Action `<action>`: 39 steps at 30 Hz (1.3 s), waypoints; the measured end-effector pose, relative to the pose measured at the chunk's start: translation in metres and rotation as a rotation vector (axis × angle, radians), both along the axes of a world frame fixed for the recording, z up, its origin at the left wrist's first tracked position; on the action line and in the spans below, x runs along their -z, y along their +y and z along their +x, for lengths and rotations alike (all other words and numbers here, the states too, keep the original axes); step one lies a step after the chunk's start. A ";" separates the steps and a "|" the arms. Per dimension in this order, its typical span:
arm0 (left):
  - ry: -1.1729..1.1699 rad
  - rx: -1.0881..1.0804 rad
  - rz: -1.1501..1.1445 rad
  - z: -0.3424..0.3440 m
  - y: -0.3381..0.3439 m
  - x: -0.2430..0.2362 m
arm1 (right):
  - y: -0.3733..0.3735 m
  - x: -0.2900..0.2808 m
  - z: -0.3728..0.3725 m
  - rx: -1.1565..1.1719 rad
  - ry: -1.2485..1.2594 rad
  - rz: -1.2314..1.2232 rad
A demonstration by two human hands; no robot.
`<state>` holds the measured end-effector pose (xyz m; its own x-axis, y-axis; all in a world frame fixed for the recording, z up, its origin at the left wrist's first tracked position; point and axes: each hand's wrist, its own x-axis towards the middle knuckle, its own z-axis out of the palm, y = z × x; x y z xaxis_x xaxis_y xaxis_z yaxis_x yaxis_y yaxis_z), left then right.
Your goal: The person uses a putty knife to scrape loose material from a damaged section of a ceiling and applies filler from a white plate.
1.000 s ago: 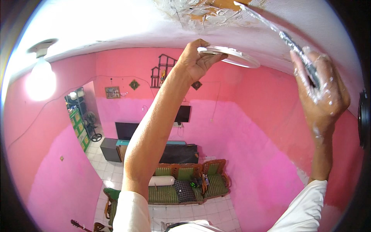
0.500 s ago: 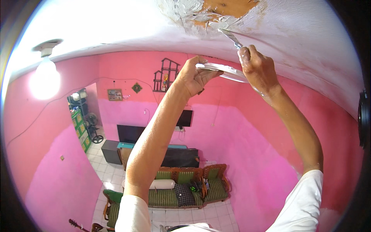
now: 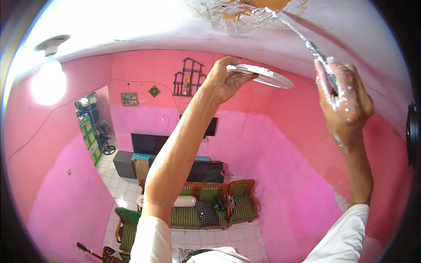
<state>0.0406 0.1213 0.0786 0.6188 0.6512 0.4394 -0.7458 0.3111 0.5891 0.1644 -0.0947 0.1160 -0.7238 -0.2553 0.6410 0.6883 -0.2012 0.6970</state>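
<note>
Near the upper middle, my left hand (image 3: 223, 83) is closed on the edge of a round, shallow white plate or lid (image 3: 272, 79) carrying white paste. At upper right, my right hand (image 3: 344, 98) grips a paste-smeared putty knife (image 3: 311, 46), its blade reaching up-left to the rough ceiling patch (image 3: 237, 15), where pale filler surrounds exposed orange-brown material. Whether the tip touches the patch is hard to tell. White smears and specks cover my right fingers and wrist.
A lit bulb (image 3: 49, 81) hangs at left among pink walls (image 3: 289, 175). Below are green-cushioned wooden seating (image 3: 186, 219), screens (image 3: 144, 144), a guitar (image 3: 90, 250), a dark speaker box (image 3: 125, 164) and a doorway with fan (image 3: 103, 129). A dark shelf (image 3: 188, 76) hangs on the back wall.
Since half a second ago, my right hand has swung right and down from near the plate, and the blade tip sits farther right on the patch. My left hand and plate have risen slightly.
</note>
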 end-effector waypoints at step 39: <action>0.024 0.008 -0.115 -0.028 -0.007 0.032 | -0.008 -0.006 -0.006 0.056 0.013 0.038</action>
<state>0.0131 0.1146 0.0466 0.6334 0.6914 0.3474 -0.7293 0.3835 0.5666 0.1584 -0.1031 0.1223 -0.7293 -0.2385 0.6413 0.6841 -0.2658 0.6792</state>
